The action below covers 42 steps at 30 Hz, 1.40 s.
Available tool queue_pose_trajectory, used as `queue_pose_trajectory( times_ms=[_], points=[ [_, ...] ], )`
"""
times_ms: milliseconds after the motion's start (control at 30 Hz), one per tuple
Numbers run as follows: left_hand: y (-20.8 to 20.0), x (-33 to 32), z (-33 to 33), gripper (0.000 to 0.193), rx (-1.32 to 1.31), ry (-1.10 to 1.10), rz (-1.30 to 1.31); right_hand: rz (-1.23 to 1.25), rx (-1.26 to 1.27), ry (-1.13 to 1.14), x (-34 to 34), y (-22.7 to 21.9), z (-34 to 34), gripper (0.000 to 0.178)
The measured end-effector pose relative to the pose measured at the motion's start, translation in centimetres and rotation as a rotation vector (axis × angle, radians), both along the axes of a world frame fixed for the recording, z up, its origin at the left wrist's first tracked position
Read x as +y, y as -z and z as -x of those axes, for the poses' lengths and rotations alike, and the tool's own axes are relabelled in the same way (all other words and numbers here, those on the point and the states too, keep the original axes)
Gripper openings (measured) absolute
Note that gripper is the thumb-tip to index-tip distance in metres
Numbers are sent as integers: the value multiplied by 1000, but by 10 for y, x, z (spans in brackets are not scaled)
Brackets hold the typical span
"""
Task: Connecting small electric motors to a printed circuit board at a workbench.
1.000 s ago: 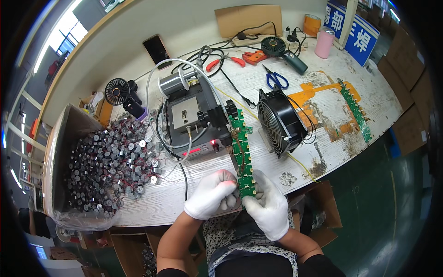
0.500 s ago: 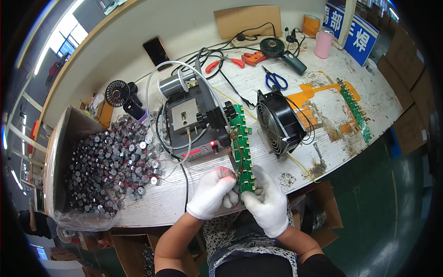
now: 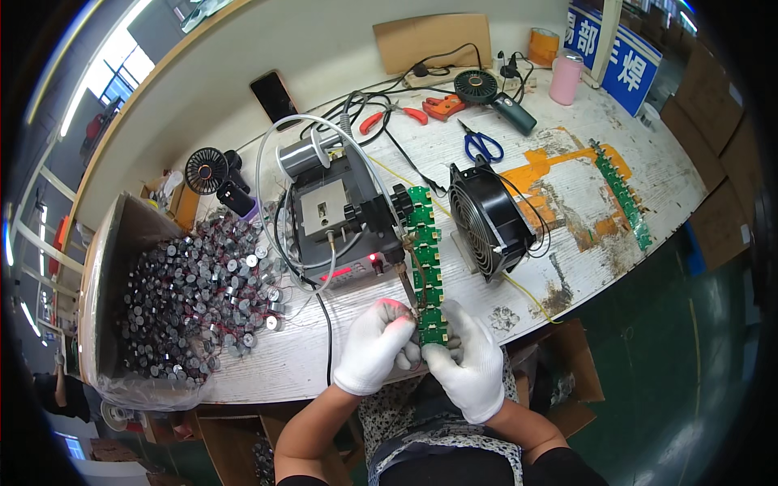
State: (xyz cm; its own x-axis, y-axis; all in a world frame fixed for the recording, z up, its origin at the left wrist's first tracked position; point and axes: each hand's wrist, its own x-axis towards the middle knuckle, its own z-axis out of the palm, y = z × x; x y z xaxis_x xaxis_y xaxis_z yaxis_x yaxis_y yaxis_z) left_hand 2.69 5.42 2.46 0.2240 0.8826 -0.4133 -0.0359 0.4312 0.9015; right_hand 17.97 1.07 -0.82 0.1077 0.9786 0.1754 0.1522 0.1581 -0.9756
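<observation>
A long strip of green circuit boards (image 3: pixel 427 275) runs away from me, beside the soldering machine. My right hand (image 3: pixel 468 364), in a white glove, grips its near end, thumb on top. On the strip's left side my gloved left hand (image 3: pixel 374 344) is closed in a pinch close to the edge. Whatever lies between its fingertips is too small to make out. The soldering iron (image 3: pixel 407 283) points down at the strip just beyond those fingertips. Behind it stands the dark soldering machine (image 3: pixel 336 235), with a solder wire spool (image 3: pixel 305 158) on top and a lit red display.
Left, a plastic-lined box (image 3: pixel 101 308) spills a heap of small round motors (image 3: pixel 203 300) with wires. A black fan (image 3: pixel 490 219) stands right of the strip. Farther off lie blue-handled scissors (image 3: pixel 481 144), red-handled pliers (image 3: pixel 393 117), a phone (image 3: pixel 274 99) and another green strip (image 3: pixel 622 194).
The view has shifted slightly. Both hands keep almost the same pose at the strip, with the left pinch still beside the iron's tip.
</observation>
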Motion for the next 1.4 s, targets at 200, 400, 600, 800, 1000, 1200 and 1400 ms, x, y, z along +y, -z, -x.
queue_pose_trajectory(
  times_ms=[200,400,600,800,1000,1200,1400],
  points=[
    [1,0,0,14,0,-10,-15,-5,4,-2,1,3,0,55],
    [2,0,1,16,46,-18,-18,45,80,-12,3,4,2,54],
    [0,-1,-2,16,39,-39,-20,63,159,-10,2,8,3,54],
    [0,-3,-3,16,54,-59,-55,32,104,9,1,2,3,54],
    [4,-5,-6,15,62,-103,-69,98,168,3,1,10,3,53],
    [8,-8,-5,16,66,-99,-48,142,166,-31,1,11,0,54],
    [9,-11,-3,17,61,-110,-42,208,286,-85,1,2,-1,54]
  ],
)
